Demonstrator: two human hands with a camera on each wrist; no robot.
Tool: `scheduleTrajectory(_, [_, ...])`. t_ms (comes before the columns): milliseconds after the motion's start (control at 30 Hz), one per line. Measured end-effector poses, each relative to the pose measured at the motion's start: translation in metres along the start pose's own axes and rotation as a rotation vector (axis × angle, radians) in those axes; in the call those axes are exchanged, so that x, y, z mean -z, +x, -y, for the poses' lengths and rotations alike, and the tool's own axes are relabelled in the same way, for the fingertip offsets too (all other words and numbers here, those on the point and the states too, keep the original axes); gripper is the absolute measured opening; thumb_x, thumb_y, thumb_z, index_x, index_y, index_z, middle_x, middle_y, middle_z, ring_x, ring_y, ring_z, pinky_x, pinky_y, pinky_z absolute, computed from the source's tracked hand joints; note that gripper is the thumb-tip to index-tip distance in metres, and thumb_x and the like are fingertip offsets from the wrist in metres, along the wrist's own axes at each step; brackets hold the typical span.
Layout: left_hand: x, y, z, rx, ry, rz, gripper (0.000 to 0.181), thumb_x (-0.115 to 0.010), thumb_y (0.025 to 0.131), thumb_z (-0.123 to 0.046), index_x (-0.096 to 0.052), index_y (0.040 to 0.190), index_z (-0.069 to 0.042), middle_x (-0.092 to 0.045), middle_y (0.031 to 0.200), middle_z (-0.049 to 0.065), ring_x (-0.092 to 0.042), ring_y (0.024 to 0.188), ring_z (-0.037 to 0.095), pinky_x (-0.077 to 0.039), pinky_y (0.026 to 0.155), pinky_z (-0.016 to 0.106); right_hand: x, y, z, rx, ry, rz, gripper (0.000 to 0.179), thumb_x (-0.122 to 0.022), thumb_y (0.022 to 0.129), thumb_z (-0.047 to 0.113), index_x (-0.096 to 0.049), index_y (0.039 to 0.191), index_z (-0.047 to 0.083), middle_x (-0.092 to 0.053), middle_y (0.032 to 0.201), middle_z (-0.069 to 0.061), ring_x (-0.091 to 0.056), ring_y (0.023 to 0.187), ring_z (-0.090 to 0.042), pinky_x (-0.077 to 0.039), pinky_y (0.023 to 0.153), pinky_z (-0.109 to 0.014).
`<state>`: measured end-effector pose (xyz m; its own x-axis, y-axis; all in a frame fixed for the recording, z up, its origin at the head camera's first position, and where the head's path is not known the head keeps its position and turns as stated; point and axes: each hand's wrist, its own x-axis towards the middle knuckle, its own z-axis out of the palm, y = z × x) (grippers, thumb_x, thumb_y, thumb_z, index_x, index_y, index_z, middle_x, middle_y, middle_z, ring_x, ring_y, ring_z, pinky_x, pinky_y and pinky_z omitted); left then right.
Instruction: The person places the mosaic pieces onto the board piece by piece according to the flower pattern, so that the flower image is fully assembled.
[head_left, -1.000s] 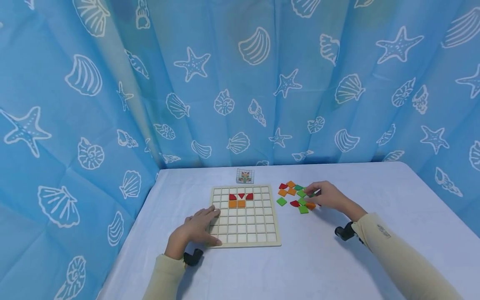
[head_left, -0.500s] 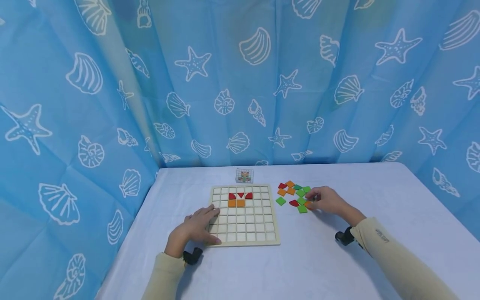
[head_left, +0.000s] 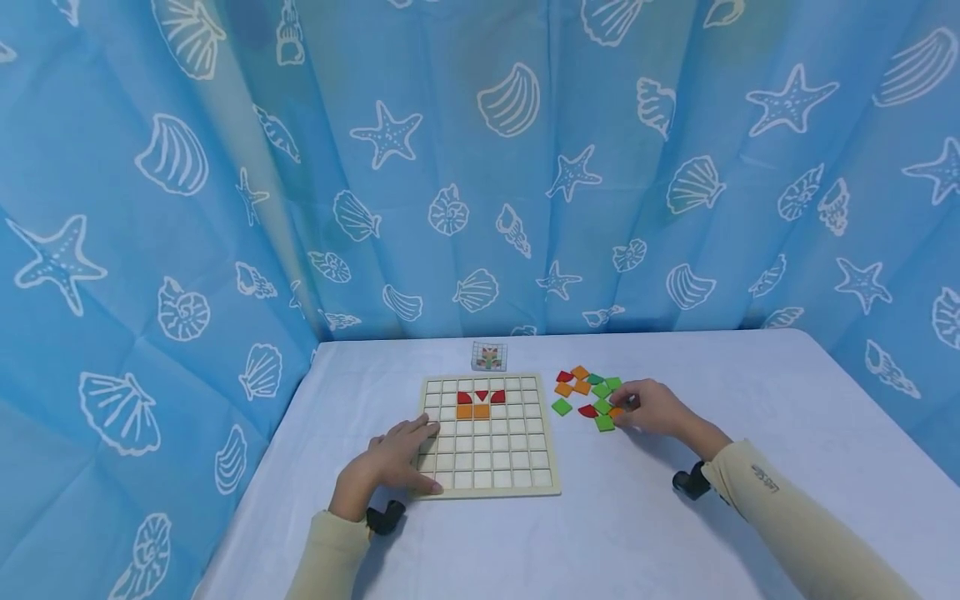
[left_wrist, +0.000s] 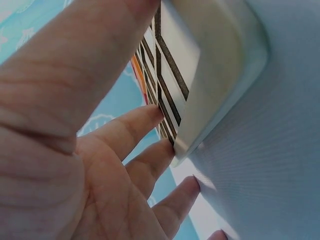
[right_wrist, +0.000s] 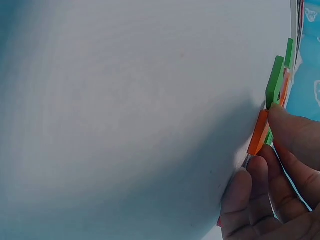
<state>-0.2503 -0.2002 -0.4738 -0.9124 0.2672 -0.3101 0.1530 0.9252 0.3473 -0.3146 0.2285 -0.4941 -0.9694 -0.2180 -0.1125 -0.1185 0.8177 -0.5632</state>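
Note:
My left hand (head_left: 397, 457) rests over the left edge of a wooden grid board (head_left: 553, 467), its fingers spread; in the left wrist view the thumb and fingertips touch the board's rim (left_wrist: 220, 75). Red pieces (head_left: 498, 397) and two orange square tiles (head_left: 473, 412) lie in the board's upper cells. My right hand (head_left: 654, 407) is at the right side of a loose pile of tiles. In the right wrist view, its thumb and a finger pinch an orange square tile (right_wrist: 258, 132), low at the table. A green tile (right_wrist: 275, 82) lies right beside it.
The pile holds green tiles (head_left: 561, 407), orange tiles (head_left: 580, 372), a dark green piece (head_left: 596, 379) and red pieces (head_left: 587, 411). A small pattern card (head_left: 489, 357) lies behind the board. A white cloth (head_left: 480, 550) covers the table; a blue shell-print curtain (head_left: 450, 250) hangs behind.
My right hand has lowered slightly, its thumb and finger closing toward the orange tile at the pile's right. The left hand and the pieces on the board stay put.

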Motion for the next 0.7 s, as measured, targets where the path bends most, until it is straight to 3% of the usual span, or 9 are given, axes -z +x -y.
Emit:
scheduleTrajectory(300, [-0.001,0.001,0.002,0.009,0.002,-0.002,0.101,-0.087,0.07,-0.048,-0.037,0.153,-0.02,-0.026,0.164,0.009,-0.024,0.149,0.037,-0.023,0.113,0.07,-0.002,-0.005,0.008,0.031,-0.007,-0.014,0.036,-0.078,0.083,0.01,-0.068,0.117,0.006,-0.067,0.106,-0.01,-0.056,0.091,-0.022,-0.055,0.081,-0.036])
scheduleTrajectory(700, [-0.001,-0.002,0.0,-0.001,-0.008,-0.006,0.101,-0.087,0.07,-0.045,-0.037,0.153,-0.019,-0.027,0.164,0.008,-0.024,0.15,0.037,-0.023,0.113,0.069,-0.003,-0.006,0.012,-0.019,-0.037,-0.011,0.032,-0.077,0.083,0.01,-0.068,0.113,0.005,-0.064,0.099,-0.007,-0.057,0.09,-0.021,-0.055,0.084,-0.04])
